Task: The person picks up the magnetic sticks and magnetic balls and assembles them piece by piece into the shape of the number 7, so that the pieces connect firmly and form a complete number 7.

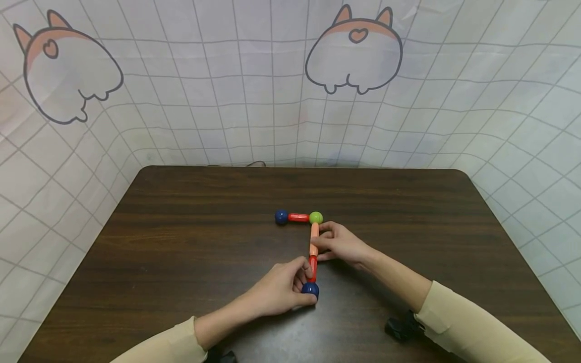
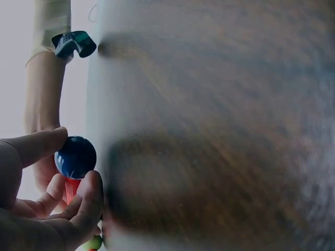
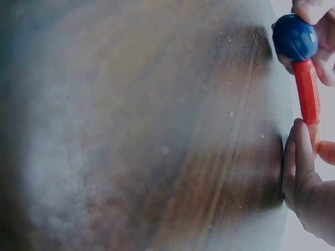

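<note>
My left hand pinches a glossy blue ball between thumb and fingers, close to the near end of a red rod. That rod lines up end to end with an orange rod, which my right hand holds between thumb and fingers. At the orange rod's far end sits a lime-green ball. From it a second red rod runs left to another blue ball. In the right wrist view the blue ball meets the red rod directly.
The pieces lie on a dark wood-grain table. A white grid-patterned cloth with cartoon animal drawings stands behind and beside it. Black wrist devices hang near both sleeves.
</note>
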A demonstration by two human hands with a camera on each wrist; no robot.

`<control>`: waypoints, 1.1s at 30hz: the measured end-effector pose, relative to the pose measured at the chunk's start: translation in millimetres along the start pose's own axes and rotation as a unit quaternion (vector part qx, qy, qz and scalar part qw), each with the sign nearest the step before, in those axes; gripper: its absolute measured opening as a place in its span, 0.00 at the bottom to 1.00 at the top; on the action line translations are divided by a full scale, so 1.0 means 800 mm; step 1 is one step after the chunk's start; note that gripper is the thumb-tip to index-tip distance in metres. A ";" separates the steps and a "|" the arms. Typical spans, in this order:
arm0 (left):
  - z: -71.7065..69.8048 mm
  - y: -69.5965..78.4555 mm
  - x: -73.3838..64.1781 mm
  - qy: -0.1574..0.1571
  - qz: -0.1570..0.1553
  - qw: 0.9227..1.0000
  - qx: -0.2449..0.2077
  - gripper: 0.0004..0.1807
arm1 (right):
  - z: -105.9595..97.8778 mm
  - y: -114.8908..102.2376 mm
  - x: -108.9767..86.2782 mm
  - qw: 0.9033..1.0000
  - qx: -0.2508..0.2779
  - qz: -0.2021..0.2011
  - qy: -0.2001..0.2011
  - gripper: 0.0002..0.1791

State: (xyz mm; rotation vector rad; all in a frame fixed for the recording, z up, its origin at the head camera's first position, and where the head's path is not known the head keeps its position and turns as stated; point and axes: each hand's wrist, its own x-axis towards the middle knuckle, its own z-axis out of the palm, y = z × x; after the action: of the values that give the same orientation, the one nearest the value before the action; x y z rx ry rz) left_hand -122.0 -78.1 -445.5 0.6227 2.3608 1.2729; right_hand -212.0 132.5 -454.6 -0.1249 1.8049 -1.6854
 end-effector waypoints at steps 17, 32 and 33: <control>-0.006 0.007 -0.003 0.008 -0.003 1.000 -0.003 0.14 | -0.005 -0.003 0.001 1.000 -0.020 0.006 -0.009 0.33; -0.006 -0.004 0.006 0.002 0.004 0.999 0.044 0.14 | -0.026 -0.007 -0.008 0.999 -0.038 0.007 -0.033 0.33; -0.006 -0.004 0.007 0.001 0.005 0.999 0.049 0.14 | -0.026 -0.008 -0.009 0.999 -0.039 0.006 -0.034 0.33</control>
State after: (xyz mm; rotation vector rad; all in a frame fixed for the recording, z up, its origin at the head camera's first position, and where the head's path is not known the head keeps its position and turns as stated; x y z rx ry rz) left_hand -129.9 -79.6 -446.1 0.6629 2.4367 1.1686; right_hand -219.2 152.8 -446.9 -0.2006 1.8172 -1.5845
